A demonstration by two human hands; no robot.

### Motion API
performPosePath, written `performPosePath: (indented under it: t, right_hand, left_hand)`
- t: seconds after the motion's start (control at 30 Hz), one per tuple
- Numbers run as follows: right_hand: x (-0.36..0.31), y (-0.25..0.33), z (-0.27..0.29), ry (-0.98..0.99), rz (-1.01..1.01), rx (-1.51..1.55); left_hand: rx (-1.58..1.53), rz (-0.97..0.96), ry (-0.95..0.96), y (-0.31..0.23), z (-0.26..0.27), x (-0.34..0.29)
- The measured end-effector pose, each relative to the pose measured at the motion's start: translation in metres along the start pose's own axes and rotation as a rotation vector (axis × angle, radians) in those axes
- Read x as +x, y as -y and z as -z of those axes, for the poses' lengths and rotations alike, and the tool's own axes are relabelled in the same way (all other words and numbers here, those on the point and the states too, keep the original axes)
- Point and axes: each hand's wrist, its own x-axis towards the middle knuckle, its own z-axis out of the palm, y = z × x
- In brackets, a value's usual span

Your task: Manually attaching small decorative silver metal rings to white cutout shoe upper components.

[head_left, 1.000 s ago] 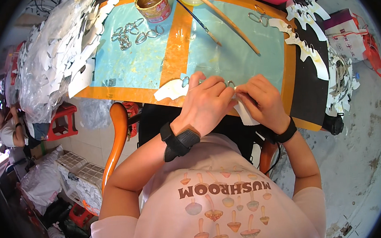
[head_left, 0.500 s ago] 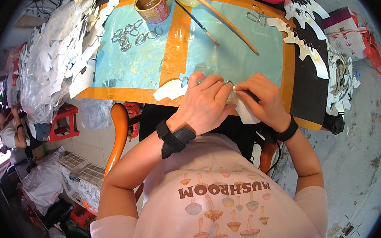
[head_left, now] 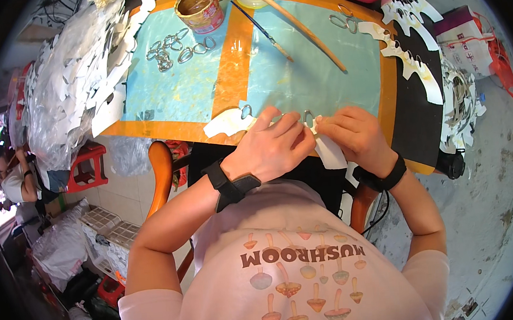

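Observation:
At the table's near edge, a white cut-out strip (head_left: 225, 124) runs beneath my hands, its other end hanging down between them. My left hand (head_left: 269, 145) lies over the strip's middle, fingers bent and pressed onto it. My right hand (head_left: 357, 135) pinches the strip near its right part with thumb and fingers. Between the hands a silver metal ring (head_left: 308, 118) stands up from the strip. Another ring (head_left: 246, 111) sits left of my left fingers. My fingers hide much of the strip's middle.
Loose metal rings (head_left: 172, 46) lie on the blue mat. A tin of brown paste (head_left: 200, 13), a brush (head_left: 262, 32) and a wooden stick (head_left: 301, 29) are farther back. White strips (head_left: 410, 66) line the right edge; plastic-wrapped stacks (head_left: 67, 84) stand left. A person (head_left: 17, 177) sits far left.
My right hand has shifted, its fingers now closer over the strip beside the ring. That ring now shows more upright between my hands. The left hand has moved slightly left and nearer me.

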Motion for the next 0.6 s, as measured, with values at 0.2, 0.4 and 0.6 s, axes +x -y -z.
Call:
performPosePath:
  t: [0.2,0.4,0.6]
  right_hand:
    - [-0.005,0.007,0.01,0.139,0.071,-0.136]
    - [-0.006,0.011,0.022,0.255,0.028,-0.133]
    - [-0.007,0.008,0.025,0.245,-0.09,-0.013]
  left_hand:
    - [0.095,-0.047,0.06,-0.008,0.006,-0.002]
    - [0.051,-0.015,0.167,-0.011,0.015,-0.008]
    - [0.005,0.039,0.162,-0.014,0.015,-0.008]
